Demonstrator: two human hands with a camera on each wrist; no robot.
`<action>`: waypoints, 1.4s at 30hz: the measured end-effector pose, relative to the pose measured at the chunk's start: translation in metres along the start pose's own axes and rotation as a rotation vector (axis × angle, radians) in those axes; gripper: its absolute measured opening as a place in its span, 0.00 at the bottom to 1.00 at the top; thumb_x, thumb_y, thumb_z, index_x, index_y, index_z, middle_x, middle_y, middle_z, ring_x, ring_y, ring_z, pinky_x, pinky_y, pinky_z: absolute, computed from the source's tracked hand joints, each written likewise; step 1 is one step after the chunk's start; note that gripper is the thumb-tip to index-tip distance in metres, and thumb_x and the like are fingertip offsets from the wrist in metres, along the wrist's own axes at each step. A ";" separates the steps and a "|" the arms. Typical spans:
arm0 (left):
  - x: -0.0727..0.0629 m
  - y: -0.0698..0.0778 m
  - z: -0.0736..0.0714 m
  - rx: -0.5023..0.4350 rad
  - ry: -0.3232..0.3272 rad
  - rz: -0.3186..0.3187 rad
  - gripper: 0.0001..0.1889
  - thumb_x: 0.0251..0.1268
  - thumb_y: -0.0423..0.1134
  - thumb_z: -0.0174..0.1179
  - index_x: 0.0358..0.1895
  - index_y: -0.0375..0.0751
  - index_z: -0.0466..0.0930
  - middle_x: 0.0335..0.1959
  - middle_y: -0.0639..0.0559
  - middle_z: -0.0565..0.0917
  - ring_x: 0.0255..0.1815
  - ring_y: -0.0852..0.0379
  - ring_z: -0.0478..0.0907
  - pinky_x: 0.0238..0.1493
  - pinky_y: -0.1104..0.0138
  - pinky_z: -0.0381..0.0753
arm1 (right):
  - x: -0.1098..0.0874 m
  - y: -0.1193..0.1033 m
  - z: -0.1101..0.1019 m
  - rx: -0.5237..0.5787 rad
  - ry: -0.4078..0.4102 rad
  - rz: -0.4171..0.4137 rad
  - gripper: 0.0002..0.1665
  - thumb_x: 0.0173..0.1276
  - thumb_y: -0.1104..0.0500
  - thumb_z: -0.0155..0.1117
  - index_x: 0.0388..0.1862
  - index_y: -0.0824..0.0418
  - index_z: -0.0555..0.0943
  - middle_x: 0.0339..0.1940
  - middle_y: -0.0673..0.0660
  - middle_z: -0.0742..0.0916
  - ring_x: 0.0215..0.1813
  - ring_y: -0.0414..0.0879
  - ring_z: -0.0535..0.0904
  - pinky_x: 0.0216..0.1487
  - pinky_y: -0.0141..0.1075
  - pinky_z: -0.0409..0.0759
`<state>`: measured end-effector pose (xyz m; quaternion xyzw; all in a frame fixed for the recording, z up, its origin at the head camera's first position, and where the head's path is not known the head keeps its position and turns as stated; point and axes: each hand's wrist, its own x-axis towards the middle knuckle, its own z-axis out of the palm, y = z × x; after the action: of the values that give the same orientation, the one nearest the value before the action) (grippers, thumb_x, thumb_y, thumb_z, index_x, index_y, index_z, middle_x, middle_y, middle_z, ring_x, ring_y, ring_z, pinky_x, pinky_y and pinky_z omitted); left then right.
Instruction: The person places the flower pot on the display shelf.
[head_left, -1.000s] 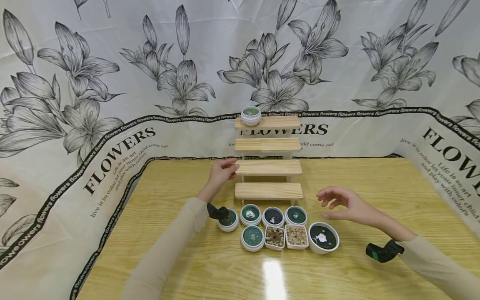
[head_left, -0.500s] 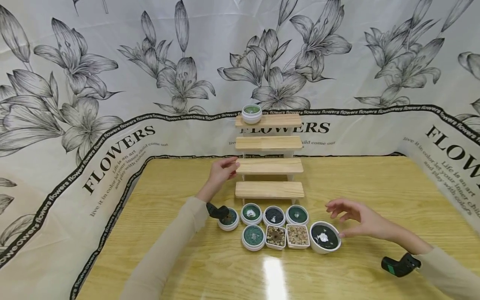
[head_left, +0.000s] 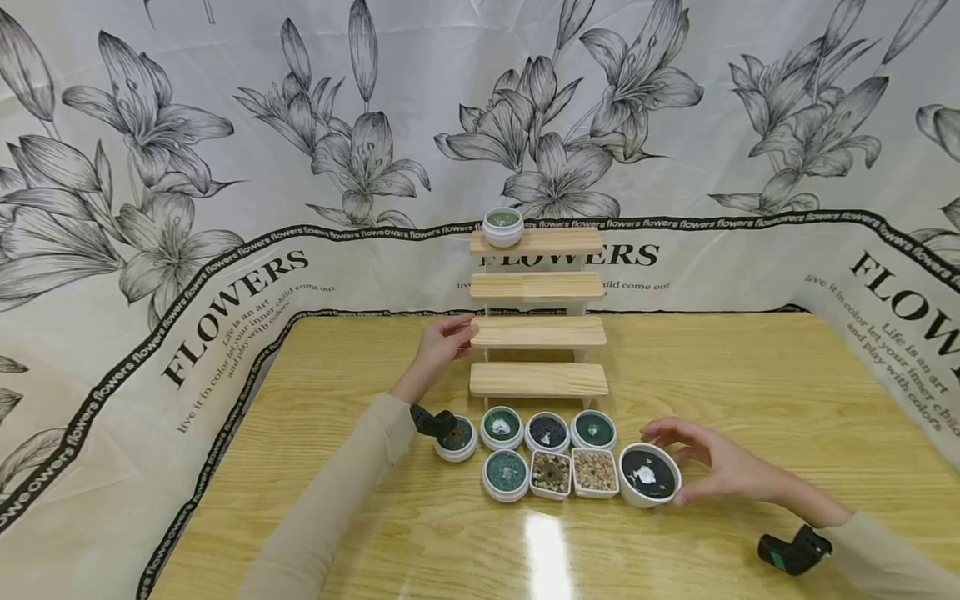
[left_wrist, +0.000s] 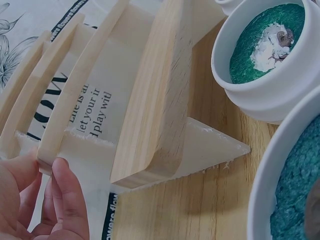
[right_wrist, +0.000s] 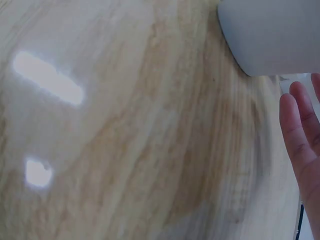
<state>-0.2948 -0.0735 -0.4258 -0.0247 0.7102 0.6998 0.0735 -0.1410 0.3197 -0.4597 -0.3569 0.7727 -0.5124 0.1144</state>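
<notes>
head view: the left hand point(head_left: 437, 352) pinches the left end of the second step point(head_left: 538, 332) from the near side on a wooden stand point(head_left: 538, 379). the right hand point(head_left: 716, 468) spreads thumb and fingers around a large white pot point(head_left: 634, 500); i cannot tell whether they touch. the pot stands on the counter point(head_left: 750, 375), just right of two square pots point(head_left: 595, 494).

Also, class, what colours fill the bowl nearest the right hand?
Its filling is near-black with a white patch, clearest in the head view.
</notes>
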 end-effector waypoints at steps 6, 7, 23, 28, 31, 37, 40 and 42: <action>0.002 0.001 0.001 0.003 0.002 -0.008 0.20 0.67 0.34 0.60 0.61 0.37 0.77 0.35 0.54 0.78 0.25 0.65 0.75 0.40 0.67 0.85 | -0.002 0.003 0.005 -0.006 -0.009 0.008 0.49 0.43 0.73 0.77 0.66 0.73 0.65 0.63 0.63 0.75 0.62 0.31 0.72 0.59 0.26 0.76; 0.002 0.001 0.001 0.005 0.001 -0.010 0.20 0.67 0.35 0.60 0.61 0.37 0.77 0.36 0.54 0.78 0.25 0.65 0.75 0.42 0.65 0.86 | -0.002 0.004 0.006 -0.004 -0.012 0.001 0.49 0.44 0.73 0.77 0.66 0.74 0.64 0.63 0.63 0.74 0.63 0.31 0.71 0.60 0.25 0.75; 0.007 -0.005 -0.002 0.009 0.007 -0.025 0.21 0.67 0.35 0.60 0.63 0.37 0.75 0.38 0.51 0.79 0.25 0.65 0.74 0.49 0.57 0.85 | -0.001 0.007 0.015 0.009 -0.004 -0.027 0.51 0.45 0.71 0.77 0.67 0.74 0.62 0.65 0.60 0.73 0.66 0.30 0.68 0.63 0.21 0.68; 0.006 -0.004 -0.002 -0.003 0.017 -0.017 0.21 0.66 0.35 0.61 0.62 0.37 0.76 0.37 0.52 0.79 0.25 0.65 0.75 0.40 0.66 0.86 | 0.002 0.007 0.014 0.002 -0.008 -0.024 0.50 0.45 0.70 0.77 0.68 0.71 0.63 0.64 0.62 0.73 0.66 0.31 0.69 0.63 0.22 0.69; 0.004 -0.004 -0.002 -0.001 0.020 -0.018 0.21 0.66 0.35 0.61 0.61 0.37 0.76 0.36 0.52 0.79 0.25 0.65 0.75 0.35 0.70 0.85 | 0.003 0.007 0.015 0.010 -0.015 -0.012 0.49 0.46 0.70 0.77 0.67 0.71 0.64 0.63 0.62 0.74 0.65 0.31 0.69 0.63 0.22 0.70; 0.002 -0.003 -0.001 0.004 0.012 -0.009 0.21 0.66 0.35 0.61 0.62 0.36 0.76 0.36 0.52 0.80 0.26 0.64 0.76 0.37 0.69 0.85 | 0.001 0.003 0.016 0.013 -0.018 -0.019 0.48 0.46 0.70 0.77 0.66 0.73 0.64 0.62 0.61 0.75 0.64 0.32 0.70 0.61 0.22 0.71; 0.002 -0.003 0.000 0.004 0.015 -0.002 0.21 0.67 0.35 0.60 0.61 0.36 0.76 0.35 0.53 0.79 0.25 0.65 0.75 0.33 0.72 0.84 | 0.001 0.002 0.016 0.007 -0.023 -0.020 0.47 0.47 0.70 0.76 0.66 0.73 0.64 0.62 0.61 0.76 0.64 0.32 0.70 0.61 0.23 0.72; 0.001 -0.002 0.001 0.006 0.013 0.002 0.20 0.67 0.35 0.60 0.61 0.36 0.76 0.35 0.53 0.79 0.24 0.65 0.74 0.31 0.73 0.83 | 0.001 0.001 0.014 0.001 -0.024 -0.022 0.47 0.47 0.70 0.76 0.66 0.73 0.64 0.62 0.61 0.75 0.64 0.32 0.70 0.61 0.23 0.72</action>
<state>-0.2955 -0.0726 -0.4284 -0.0283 0.7127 0.6976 0.0683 -0.1347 0.3093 -0.4672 -0.3715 0.7669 -0.5098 0.1180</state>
